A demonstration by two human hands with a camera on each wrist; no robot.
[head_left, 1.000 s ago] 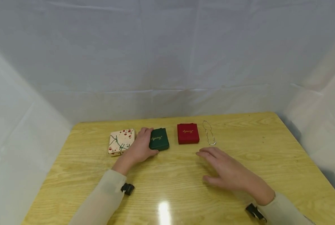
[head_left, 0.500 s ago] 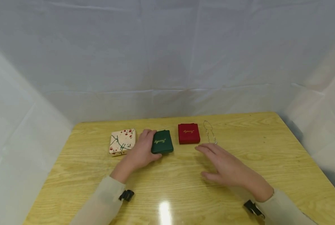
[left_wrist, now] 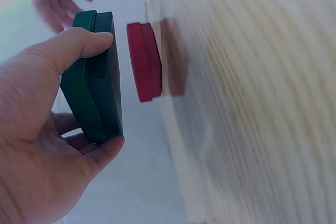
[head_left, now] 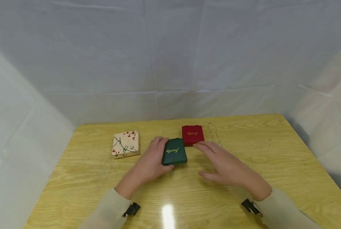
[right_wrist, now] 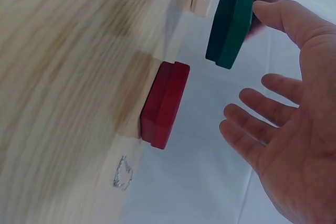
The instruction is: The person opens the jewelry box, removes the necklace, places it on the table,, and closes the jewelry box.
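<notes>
My left hand [head_left: 151, 160] grips a dark green jewelry box [head_left: 174, 151] by its sides, thumb on the near side and fingers on the far side. In the left wrist view the green box [left_wrist: 94, 82] is held up clear of the wooden table. Gold lettering shows on its lid. My right hand [head_left: 223, 165] hovers to the right of the green box, thumb and fingers spread and holding nothing. Behind the two hands a red jewelry box [head_left: 192, 135] with gold lettering sits closed on the table. A silver chain necklace [head_left: 213, 132] lies right of it, its lower end close to my right fingers.
A cream box with a red blossom and green branch pattern [head_left: 126, 144] sits at the left on the wooden table [head_left: 101, 184]. Pale sheeting [head_left: 170, 57] stands behind the table and along both sides.
My left hand has lifted the green box and carried it right and nearer to me, away from the cream box. My right hand has shifted slightly left, towards it.
</notes>
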